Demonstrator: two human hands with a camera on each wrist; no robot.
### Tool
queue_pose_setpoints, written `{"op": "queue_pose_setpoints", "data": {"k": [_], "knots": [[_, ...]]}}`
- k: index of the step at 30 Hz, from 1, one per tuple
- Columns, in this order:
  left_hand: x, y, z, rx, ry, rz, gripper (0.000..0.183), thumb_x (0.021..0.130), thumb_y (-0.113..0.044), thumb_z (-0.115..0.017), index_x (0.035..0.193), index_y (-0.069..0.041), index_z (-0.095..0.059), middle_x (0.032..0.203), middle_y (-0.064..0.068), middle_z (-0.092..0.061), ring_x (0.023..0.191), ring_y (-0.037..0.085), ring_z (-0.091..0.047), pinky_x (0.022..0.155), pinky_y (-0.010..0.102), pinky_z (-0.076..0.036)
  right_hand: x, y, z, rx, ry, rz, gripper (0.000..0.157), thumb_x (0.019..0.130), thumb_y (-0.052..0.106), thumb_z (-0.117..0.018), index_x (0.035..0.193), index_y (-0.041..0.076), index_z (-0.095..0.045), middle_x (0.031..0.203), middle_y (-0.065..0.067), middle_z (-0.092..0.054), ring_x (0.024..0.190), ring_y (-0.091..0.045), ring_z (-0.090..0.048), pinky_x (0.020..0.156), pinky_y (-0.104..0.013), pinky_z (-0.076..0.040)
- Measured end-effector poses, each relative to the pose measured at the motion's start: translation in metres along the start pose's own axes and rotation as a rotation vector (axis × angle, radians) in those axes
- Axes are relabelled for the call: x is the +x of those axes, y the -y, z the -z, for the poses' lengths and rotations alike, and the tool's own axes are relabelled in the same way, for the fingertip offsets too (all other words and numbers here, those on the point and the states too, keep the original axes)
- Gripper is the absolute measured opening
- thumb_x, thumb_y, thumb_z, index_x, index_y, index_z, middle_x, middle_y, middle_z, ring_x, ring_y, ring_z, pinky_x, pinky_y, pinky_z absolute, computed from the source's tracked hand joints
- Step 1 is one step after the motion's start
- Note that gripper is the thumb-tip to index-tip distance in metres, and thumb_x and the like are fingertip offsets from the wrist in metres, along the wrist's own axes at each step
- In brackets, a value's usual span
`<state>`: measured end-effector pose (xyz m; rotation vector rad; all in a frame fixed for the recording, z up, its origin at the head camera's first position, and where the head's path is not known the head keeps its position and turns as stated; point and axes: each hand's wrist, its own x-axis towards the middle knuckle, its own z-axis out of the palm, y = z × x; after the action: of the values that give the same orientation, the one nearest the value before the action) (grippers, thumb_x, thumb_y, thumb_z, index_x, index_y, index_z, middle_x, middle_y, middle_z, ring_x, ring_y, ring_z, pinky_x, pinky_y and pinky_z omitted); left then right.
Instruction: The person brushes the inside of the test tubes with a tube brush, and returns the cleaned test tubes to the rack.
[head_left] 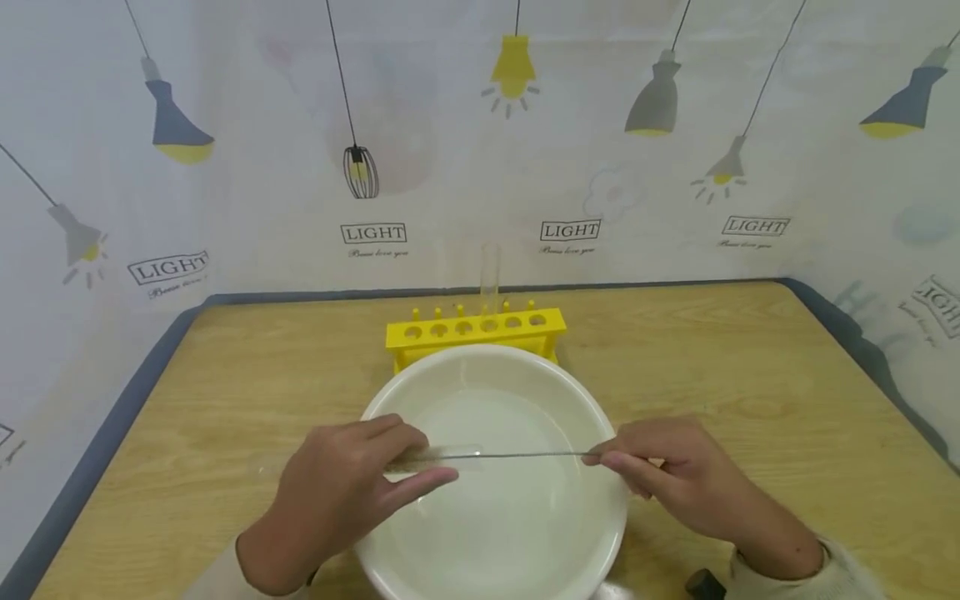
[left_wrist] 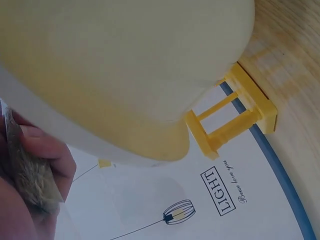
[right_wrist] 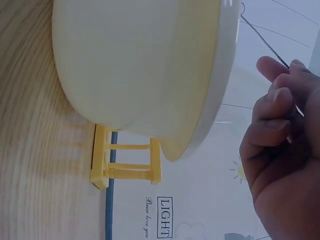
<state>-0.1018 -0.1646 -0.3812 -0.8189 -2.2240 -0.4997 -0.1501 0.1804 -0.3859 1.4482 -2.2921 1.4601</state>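
Over a white basin [head_left: 502,525], my left hand [head_left: 341,475] holds a clear glass test tube [head_left: 468,450] lying level, its mouth toward the right. Inside the tube is a test tube brush, whose bristles [left_wrist: 34,182] show through the glass in the left wrist view. The brush's twisted wire handle [head_left: 532,455] runs out of the mouth across the basin. My right hand [head_left: 678,475] pinches the end of that wire between thumb and forefinger; in the right wrist view its other fingers [right_wrist: 270,132] are curled in.
Just behind the basin stands a yellow test tube rack [head_left: 397,336], with one clear test tube [head_left: 490,275] upright in it. A small dark object [head_left: 705,585] lies by the right sleeve. A printed curtain [head_left: 465,167] borders the wooden table [head_left: 712,350].
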Motion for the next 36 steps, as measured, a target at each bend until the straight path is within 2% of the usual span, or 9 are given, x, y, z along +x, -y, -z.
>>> {"op": "queue_pose_setpoints", "data": {"k": [6,13,17,22,26,32,36], "knots": [[0.007,-0.003,-0.006,0.001,0.096,0.023,0.046,0.097,-0.061,-0.051,0.075,-0.022,-0.064,0.067,-0.017,-0.054,0.053,-0.006,-0.038,0.047,0.009,-0.031,-0.001,-0.001,0.002,-0.159,-0.031,0.084,0.018,0.093,0.000,-0.067,0.106,0.008,-0.077,0.066,0.011,-0.050,0.062,0.004,-0.041,0.057,-0.007,-0.039],[0.006,-0.005,-0.004,0.001,0.196,0.075,0.047,0.098,-0.061,-0.048,0.075,-0.023,-0.063,0.065,-0.018,-0.053,0.053,-0.006,-0.037,0.049,0.008,-0.030,0.006,-0.001,-0.005,-0.224,-0.035,0.174,0.021,0.100,0.019,-0.060,0.108,0.008,-0.077,0.065,0.011,-0.051,0.061,0.005,-0.036,0.056,-0.004,-0.035],[0.008,-0.009,0.000,0.010,0.232,0.068,0.042,0.096,-0.060,-0.054,0.077,-0.023,-0.065,0.067,-0.017,-0.059,0.052,-0.005,-0.039,0.048,0.008,-0.029,0.007,0.004,-0.010,-0.264,-0.021,0.183,0.026,0.102,0.024,-0.057,0.109,0.009,-0.077,0.068,0.011,-0.058,0.061,0.007,-0.038,0.056,-0.002,-0.036],[0.009,-0.015,0.002,0.042,0.294,0.042,0.036,0.095,-0.056,-0.060,0.081,-0.023,-0.066,0.069,-0.016,-0.063,0.052,-0.004,-0.043,0.047,0.011,-0.031,0.005,0.009,-0.014,-0.295,-0.011,0.168,0.027,0.102,0.026,-0.057,0.109,0.011,-0.077,0.070,0.012,-0.059,0.061,0.008,-0.040,0.056,-0.002,-0.037],[0.008,-0.018,0.002,0.051,0.293,0.000,0.032,0.098,-0.049,-0.059,0.082,-0.022,-0.065,0.070,-0.015,-0.060,0.053,-0.002,-0.046,0.048,0.015,-0.035,0.004,0.010,-0.015,-0.294,-0.013,0.168,0.026,0.101,0.025,-0.057,0.109,0.010,-0.077,0.071,0.013,-0.058,0.060,0.008,-0.039,0.055,-0.002,-0.036],[0.011,-0.019,0.002,-0.011,0.318,-0.023,0.018,0.100,-0.033,-0.058,0.088,-0.022,-0.066,0.077,-0.014,-0.059,0.060,0.000,-0.049,0.055,0.018,-0.044,0.005,0.009,-0.015,-0.294,-0.016,0.168,0.024,0.102,0.023,-0.058,0.108,0.010,-0.077,0.068,0.014,-0.054,0.062,0.008,-0.037,0.056,-0.002,-0.036],[0.011,-0.020,0.000,-0.004,0.282,-0.039,0.020,0.099,-0.038,-0.059,0.092,-0.022,-0.068,0.079,-0.013,-0.059,0.063,0.002,-0.051,0.057,0.020,-0.046,0.004,0.010,-0.015,-0.257,-0.003,0.117,0.017,0.098,0.013,-0.063,0.108,0.011,-0.077,0.072,0.013,-0.061,0.064,0.008,-0.042,0.058,-0.004,-0.039]]}}
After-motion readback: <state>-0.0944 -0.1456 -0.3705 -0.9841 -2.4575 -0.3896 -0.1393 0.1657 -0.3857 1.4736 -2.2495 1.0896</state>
